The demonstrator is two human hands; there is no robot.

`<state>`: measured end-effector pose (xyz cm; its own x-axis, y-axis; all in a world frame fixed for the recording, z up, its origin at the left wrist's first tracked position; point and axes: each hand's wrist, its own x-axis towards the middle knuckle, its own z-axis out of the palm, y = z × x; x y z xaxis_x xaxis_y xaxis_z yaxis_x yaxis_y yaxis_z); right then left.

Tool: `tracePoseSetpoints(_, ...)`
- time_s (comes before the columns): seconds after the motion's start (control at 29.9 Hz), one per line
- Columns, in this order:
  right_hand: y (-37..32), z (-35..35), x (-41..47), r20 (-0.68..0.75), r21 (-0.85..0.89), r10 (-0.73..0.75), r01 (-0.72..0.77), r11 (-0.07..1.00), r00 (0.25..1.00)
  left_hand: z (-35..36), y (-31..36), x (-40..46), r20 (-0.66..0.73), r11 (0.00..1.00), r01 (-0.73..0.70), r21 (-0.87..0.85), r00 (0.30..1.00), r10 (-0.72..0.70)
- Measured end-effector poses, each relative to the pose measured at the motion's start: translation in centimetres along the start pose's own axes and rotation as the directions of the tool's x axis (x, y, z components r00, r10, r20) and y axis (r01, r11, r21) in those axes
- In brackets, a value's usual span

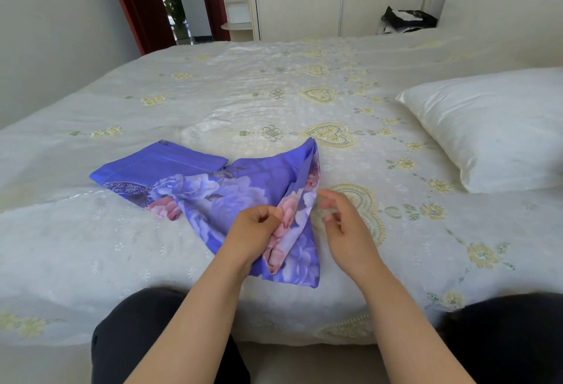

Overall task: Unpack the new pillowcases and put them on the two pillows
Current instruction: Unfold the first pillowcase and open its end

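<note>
A purple pillowcase with pink and lilac flowers (243, 191) lies partly unfolded on the bed in front of me. My left hand (256, 231) pinches a fold of its edge between thumb and fingers. Just to the right, my right hand (341, 222) hovers beside the cloth with loosely curled fingers, holding nothing. A second, folded purple pillowcase (152, 164) lies flat to the left, partly under the first. One bare cream pillow (493, 127) rests on the bed at the right.
The bed carries a pale quilt with yellow heart embroidery (304, 94). My dark-trousered knees press against the near bed edge. A black-and-white bundle (405, 19) sits beyond the far side. A wardrobe and an open red door stand at the back.
</note>
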<state>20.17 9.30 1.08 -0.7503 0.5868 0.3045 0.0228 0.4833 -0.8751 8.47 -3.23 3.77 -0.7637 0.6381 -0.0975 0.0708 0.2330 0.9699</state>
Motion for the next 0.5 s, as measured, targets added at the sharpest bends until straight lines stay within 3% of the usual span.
tracePoseSetpoints(0.07,0.3,-0.1,0.6,0.082,-0.105,-0.080,0.089,0.990,0.993,0.2,0.0,-0.5,0.034,1.000,0.024,-0.019,0.999,-0.023)
tracePoseSetpoints(0.13,0.5,0.4,1.5,0.041,-0.175,-0.168,0.173,0.969,0.985,0.5,0.3,-0.5,0.041,0.999,0.029,0.029,0.999,-0.030)
tracePoseSetpoints(0.23,-0.4,0.4,2.2,-0.077,-0.133,-0.236,0.225,0.965,0.969,0.4,1.7,-0.5,0.045,0.995,-0.028,0.098,0.999,0.023)
tracePoseSetpoints(0.3,-1.3,0.3,2.2,-0.085,-0.096,-0.289,0.281,0.955,0.954,0.2,2.7,-0.5,0.149,0.997,-0.067,0.047,0.987,0.059)
tracePoseSetpoints(0.37,-2.1,0.2,1.9,-0.087,-0.068,-0.342,0.337,0.939,0.936,-0.1,4.0,-0.5,0.175,0.988,-0.088,0.130,0.983,0.065)
tracePoseSetpoints(0.43,-2.8,-0.1,1.5,-0.104,-0.014,-0.352,0.353,0.936,0.930,-0.5,4.7,0.4,0.056,0.968,-0.092,0.234,0.995,0.081)
tracePoseSetpoints(0.5,-3.4,-1.2,1.1,-0.169,0.113,-0.283,0.303,0.946,0.944,-1.3,5.2,1.3,-0.123,0.976,-0.059,0.209,0.989,0.086)
